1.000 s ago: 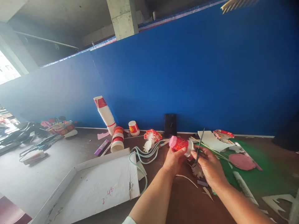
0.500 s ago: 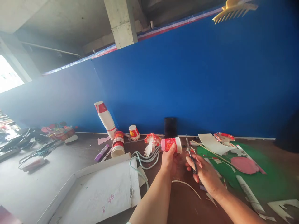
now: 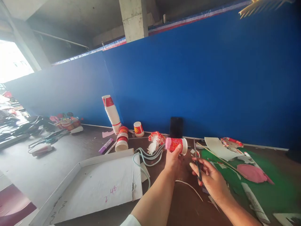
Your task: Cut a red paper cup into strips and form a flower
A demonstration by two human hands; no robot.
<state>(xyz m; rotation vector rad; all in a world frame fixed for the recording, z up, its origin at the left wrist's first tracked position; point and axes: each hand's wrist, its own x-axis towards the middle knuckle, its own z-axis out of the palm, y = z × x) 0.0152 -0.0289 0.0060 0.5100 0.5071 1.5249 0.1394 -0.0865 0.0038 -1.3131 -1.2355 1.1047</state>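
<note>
I have both forearms (image 3: pixel 154 196) stretched forward, left hand (image 3: pixel 173 159) wrapped in a grip, thumb (image 3: pixel 178 150) on top; right hand (image 3: pixel 211 179) apart, fingers (image 3: pixel 207 164) curled.

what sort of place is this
Likely a makeshift craft workspace in a raw, unfinished-looking building, judging by the slim dark scissors in the right hand, the leaning stack of red-and-white paper cups and the bare grey concrete pillar.

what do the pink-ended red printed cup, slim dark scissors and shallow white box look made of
Pink-ended red printed cup: likely smooth paper, given its printed wrap and white rim.
Slim dark scissors: thin, straight blades suggest dark metal; handles unclear.
Shallow white box: seemingly matte cardboard, judging by its creased, ragged right edge.
</note>
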